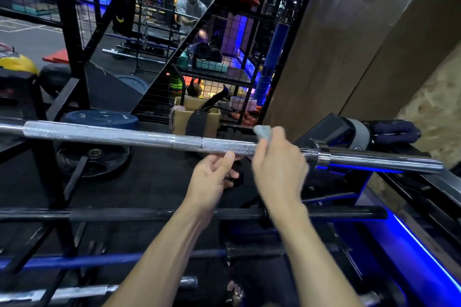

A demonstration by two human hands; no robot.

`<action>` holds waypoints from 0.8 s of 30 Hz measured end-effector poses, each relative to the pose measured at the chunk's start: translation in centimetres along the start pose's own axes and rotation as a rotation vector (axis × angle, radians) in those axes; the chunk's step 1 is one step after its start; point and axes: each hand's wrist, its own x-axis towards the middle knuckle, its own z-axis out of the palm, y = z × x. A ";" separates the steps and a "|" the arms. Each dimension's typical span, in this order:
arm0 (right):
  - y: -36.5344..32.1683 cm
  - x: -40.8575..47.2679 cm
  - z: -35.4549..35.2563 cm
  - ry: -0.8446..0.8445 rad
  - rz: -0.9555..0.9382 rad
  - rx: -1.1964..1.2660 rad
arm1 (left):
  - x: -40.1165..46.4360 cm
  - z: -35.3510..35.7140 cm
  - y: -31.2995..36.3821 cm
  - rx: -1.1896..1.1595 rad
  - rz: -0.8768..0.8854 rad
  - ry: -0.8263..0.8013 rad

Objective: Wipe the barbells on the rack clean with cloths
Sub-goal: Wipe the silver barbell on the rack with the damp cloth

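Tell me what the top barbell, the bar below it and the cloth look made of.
Top barbell: bright metal, likely chromed steel; knurled matte grip zones, mirror-smooth sleeve reflecting blue light.
Black bar: probably coated or oxidised steel; dull, barely reflective.
Cloth: soft pale grey fabric, bunched in the right hand; weave too blurred to tell.

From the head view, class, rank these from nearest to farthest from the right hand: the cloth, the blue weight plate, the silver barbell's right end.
1. Cloth: held in the right hand, on the silver barbell.
2. Barbell's right end: off to the right, past the collar.
3. Blue weight plate: far left, behind the bar.
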 end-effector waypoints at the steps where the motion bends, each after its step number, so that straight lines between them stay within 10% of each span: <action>1: -1.2 -0.4 0.4 -0.013 -0.051 0.038 | 0.0 0.0 0.1 -0.003 -0.002 -0.004; 5: -1.5 0.1 0.0 -0.068 -0.190 0.012 | 0.2 -0.4 0.0 -0.011 0.012 0.020; 11: 2.3 2.5 -1.8 -0.084 0.078 -0.154 | 0.2 -0.4 -0.4 0.046 0.005 0.051; 24: -1.5 0.9 -1.1 -0.090 -0.191 -0.029 | -2.3 -3.6 2.9 0.348 -0.084 -0.067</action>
